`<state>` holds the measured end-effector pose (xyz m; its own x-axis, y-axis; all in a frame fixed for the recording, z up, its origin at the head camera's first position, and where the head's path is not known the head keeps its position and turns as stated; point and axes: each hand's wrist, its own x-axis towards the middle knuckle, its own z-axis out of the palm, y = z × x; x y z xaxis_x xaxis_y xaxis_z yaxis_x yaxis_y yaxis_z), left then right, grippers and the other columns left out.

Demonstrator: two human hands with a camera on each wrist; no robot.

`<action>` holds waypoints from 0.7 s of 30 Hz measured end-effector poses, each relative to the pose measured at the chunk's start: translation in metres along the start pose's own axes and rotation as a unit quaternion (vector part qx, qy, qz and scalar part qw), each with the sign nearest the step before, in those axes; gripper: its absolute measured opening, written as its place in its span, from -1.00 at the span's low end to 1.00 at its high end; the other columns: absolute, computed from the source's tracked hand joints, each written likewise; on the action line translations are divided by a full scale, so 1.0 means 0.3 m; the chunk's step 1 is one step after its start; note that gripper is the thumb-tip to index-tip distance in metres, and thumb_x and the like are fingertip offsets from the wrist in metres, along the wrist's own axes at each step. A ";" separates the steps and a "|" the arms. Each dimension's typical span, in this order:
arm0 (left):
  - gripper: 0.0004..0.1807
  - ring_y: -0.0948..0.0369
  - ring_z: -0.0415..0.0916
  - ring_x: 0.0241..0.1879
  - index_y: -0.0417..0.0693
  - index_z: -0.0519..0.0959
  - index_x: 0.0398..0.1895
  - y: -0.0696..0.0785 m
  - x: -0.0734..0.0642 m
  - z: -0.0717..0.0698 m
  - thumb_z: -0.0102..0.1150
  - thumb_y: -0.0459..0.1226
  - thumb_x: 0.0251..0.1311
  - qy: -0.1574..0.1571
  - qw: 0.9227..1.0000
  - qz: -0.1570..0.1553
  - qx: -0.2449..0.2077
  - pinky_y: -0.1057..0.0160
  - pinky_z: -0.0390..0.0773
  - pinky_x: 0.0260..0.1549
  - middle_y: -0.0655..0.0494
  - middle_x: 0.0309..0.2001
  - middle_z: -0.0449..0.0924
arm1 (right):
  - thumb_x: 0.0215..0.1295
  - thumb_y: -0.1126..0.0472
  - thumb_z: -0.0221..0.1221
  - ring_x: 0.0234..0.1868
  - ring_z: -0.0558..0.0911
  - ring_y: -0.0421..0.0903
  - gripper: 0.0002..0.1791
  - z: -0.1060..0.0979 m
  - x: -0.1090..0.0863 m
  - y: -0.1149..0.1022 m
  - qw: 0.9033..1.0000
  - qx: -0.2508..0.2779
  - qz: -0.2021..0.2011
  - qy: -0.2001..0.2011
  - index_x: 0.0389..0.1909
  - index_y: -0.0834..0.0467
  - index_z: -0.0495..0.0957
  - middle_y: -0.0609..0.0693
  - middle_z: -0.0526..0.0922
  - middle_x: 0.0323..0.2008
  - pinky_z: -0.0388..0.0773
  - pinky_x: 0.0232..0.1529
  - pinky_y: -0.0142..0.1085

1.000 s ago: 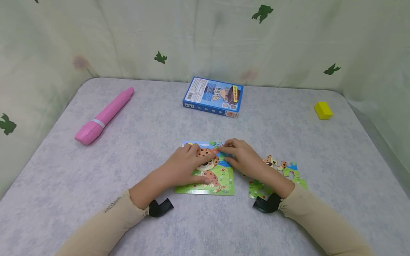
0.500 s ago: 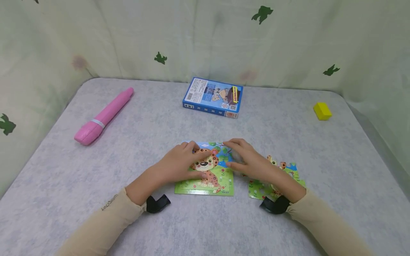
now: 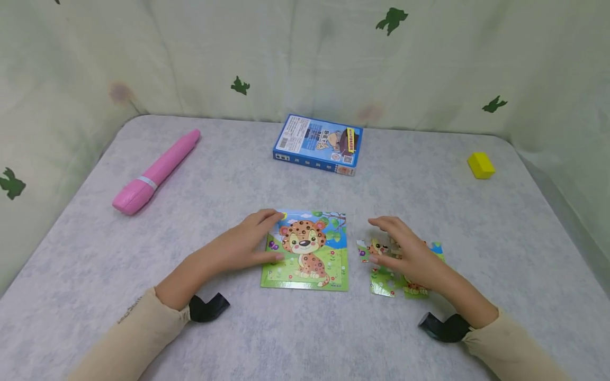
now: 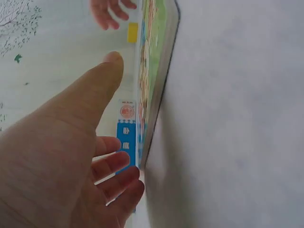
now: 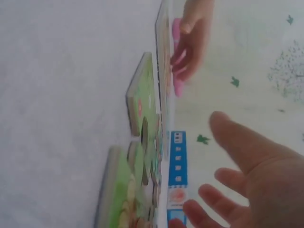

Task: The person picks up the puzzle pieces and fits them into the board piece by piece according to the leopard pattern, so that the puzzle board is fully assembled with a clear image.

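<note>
A pale cloth (image 3: 305,53) printed with green birds hung behind a mottled grey table (image 3: 229,185). Toward the far left lay a long pink object (image 3: 159,172) with a whitish band, and near the middle of the far edge a blue box (image 3: 316,144) lay flat.

The leopard puzzle (image 3: 305,251) lay flat on the table in front of the person, between the two hands. It was nearly square, thin and glossy, framed by a narrow printed border. Its picture looked whole: a sitting orange cub with dark spots, a black nose, pink cheeks and a cream belly, set on bright green ground with small flowers. Blue sky, a leafy branch at upper right and a purple butterfly at left filled the rest.

The left hand (image 3: 240,243) was at the puzzle's left side, thumb spread wide from loosely bent fingers; whether it touched the puzzle could not be told. The right hand (image 3: 412,251), thumb and fingers likewise spread, was over loose pieces (image 3: 383,280) to the puzzle's right, green with pale cut edges, rounded tabs and notches. A yellow block (image 3: 481,165) sat at far right.
</note>
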<state>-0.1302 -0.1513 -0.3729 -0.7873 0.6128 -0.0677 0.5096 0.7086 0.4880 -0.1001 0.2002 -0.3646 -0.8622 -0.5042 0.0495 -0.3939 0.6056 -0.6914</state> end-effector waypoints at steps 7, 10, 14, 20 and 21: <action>0.00 0.04 -0.02 0.27 -0.05 0.03 0.37 -0.039 -0.065 0.002 0.17 0.22 -0.08 0.010 0.999 -0.012 -0.047 0.01 0.10 0.16 -0.04 0.29 0.04 | 0.10 0.02 0.22 0.14 0.28 -0.02 -0.26 0.002 -0.011 0.050 1.000 0.003 0.003 -0.012 0.29 0.08 0.17 0.02 0.21 0.21 0.34 0.00 -0.05; 0.01 0.03 -0.03 0.27 -0.01 0.04 0.37 -0.050 -0.077 0.009 0.19 0.22 -0.11 0.012 0.998 -0.006 -0.054 -0.02 0.09 0.16 -0.04 0.30 0.04 | 0.08 -0.01 0.22 0.17 0.26 -0.04 -0.26 0.005 -0.009 0.066 1.000 0.003 0.014 -0.020 0.28 0.06 0.18 -0.01 0.21 0.22 0.31 0.05 -0.06; -0.01 0.05 -0.03 0.26 0.01 0.08 0.36 -0.061 -0.079 0.020 0.19 0.22 -0.11 0.014 0.999 0.011 -0.051 -0.01 0.09 0.15 0.00 0.30 0.04 | 0.09 -0.01 0.21 0.21 0.22 -0.02 -0.29 0.008 -0.009 0.082 0.999 -0.004 0.018 -0.027 0.26 0.09 0.22 0.01 0.24 0.21 0.27 0.09 -0.05; -0.04 0.06 -0.03 0.25 -0.02 0.13 0.34 -0.069 -0.076 0.029 0.20 0.21 -0.11 0.022 0.998 0.026 -0.050 -0.03 0.11 0.13 0.02 0.30 0.04 | 0.12 0.04 0.20 0.20 0.22 0.03 -0.37 0.012 -0.009 0.094 1.000 -0.011 0.005 -0.024 0.21 0.12 0.30 0.03 0.31 0.18 0.22 0.09 0.01; -0.04 0.05 -0.02 0.25 -0.03 0.13 0.34 -0.070 -0.076 0.029 0.21 0.20 -0.11 0.023 0.998 0.026 -0.051 -0.04 0.11 0.13 0.02 0.30 0.05 | 0.12 0.05 0.20 0.20 0.23 0.03 -0.39 0.014 -0.008 0.095 1.000 -0.013 0.002 -0.023 0.20 0.13 0.31 0.03 0.32 0.17 0.21 0.09 0.02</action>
<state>-0.1200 -0.1770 -0.3891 -0.7770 0.6295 -0.0005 0.5146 0.6357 0.5753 -0.1078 0.2162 -0.3874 -0.8488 -0.5286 0.0129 -0.3983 0.6230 -0.6732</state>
